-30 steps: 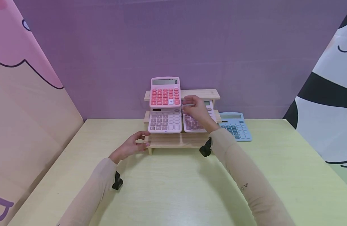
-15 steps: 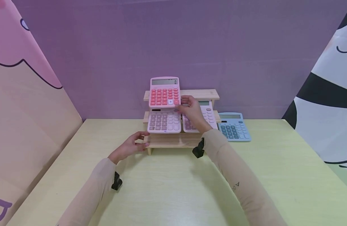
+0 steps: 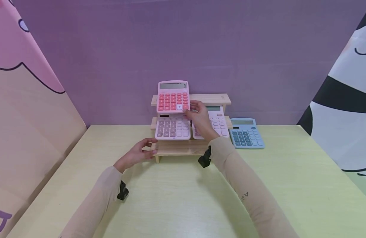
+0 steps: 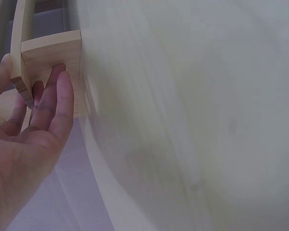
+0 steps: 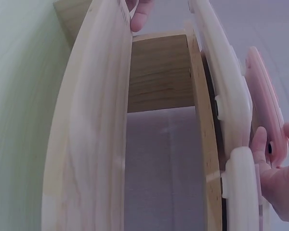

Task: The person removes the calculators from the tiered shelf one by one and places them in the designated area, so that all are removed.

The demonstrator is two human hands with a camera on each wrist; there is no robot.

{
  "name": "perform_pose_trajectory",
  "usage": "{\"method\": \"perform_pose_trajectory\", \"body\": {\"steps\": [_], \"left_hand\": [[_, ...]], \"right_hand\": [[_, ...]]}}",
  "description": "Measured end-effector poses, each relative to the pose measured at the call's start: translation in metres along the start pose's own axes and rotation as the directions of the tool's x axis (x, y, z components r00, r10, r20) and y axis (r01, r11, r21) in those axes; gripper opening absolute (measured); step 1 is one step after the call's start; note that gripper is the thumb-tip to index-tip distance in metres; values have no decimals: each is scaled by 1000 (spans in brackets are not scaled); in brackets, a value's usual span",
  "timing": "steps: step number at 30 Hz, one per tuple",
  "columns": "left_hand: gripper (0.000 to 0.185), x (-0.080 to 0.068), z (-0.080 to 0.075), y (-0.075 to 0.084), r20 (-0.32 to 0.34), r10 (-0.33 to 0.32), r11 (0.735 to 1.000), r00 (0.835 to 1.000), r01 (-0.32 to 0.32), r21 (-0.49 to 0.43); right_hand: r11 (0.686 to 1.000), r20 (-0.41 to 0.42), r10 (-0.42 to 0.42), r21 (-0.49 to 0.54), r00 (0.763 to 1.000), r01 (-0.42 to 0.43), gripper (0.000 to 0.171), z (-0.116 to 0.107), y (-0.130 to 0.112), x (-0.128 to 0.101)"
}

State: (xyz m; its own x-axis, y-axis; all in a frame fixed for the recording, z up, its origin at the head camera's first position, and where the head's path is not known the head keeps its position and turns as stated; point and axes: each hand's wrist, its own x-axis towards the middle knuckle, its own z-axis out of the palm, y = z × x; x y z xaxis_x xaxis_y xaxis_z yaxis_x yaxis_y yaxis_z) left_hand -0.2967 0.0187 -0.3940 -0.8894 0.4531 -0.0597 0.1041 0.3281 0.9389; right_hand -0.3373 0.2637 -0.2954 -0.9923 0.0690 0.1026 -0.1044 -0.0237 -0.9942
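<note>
A three-step wooden display rack (image 3: pixel 180 152) stands on the table. My left hand (image 3: pixel 136 153) grips the left end of its lowest board; in the left wrist view, the thumb lies on one side of the board and the fingers (image 4: pixel 62 101) on the other. A pink calculator (image 3: pixel 166 91) with red keys leans on the top step, its display reading 0. At its lower right corner my right hand (image 3: pixel 200 122) pinches it, thumb on the front. Side by side on the middle step are two pale lilac calculators (image 3: pixel 166 129); my right hand overlaps the right one (image 3: pixel 220 124).
A blue calculator (image 3: pixel 248 137) lies at the right of the rack, near the table's back edge. Behind is a purple backdrop (image 3: pixel 194 49), with cartoon-printed panels on both sides. The pale wood tabletop (image 3: pixel 171 198) stretches in front.
My right hand has moved left from the right lilac calculator's upper edge to the pink calculator's lower right corner and taken hold there. My left hand has stayed on the rack.
</note>
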Motion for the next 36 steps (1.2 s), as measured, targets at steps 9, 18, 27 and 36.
{"method": "perform_pose_trajectory", "body": {"steps": [9,18,27,36], "left_hand": [[51,-1,0,0,-6,-6,1000,1000,6,5],[50,-2,0,2,-7,6,1000,1000,-6,12],[51,-3,-1,2,-7,3,1000,1000,-3,9],[53,-2,-3,2,4,-4,1000,1000,4,3]], "right_hand": [[999,-29,33,-6,999,-34,49,2,-1,0],[999,-38,41,24,998,-40,49,4,-4,-4],[994,-43,54,98,998,-50,47,5,-5,-5],[985,-51,54,166,997,-45,45,5,-2,-4]]}}
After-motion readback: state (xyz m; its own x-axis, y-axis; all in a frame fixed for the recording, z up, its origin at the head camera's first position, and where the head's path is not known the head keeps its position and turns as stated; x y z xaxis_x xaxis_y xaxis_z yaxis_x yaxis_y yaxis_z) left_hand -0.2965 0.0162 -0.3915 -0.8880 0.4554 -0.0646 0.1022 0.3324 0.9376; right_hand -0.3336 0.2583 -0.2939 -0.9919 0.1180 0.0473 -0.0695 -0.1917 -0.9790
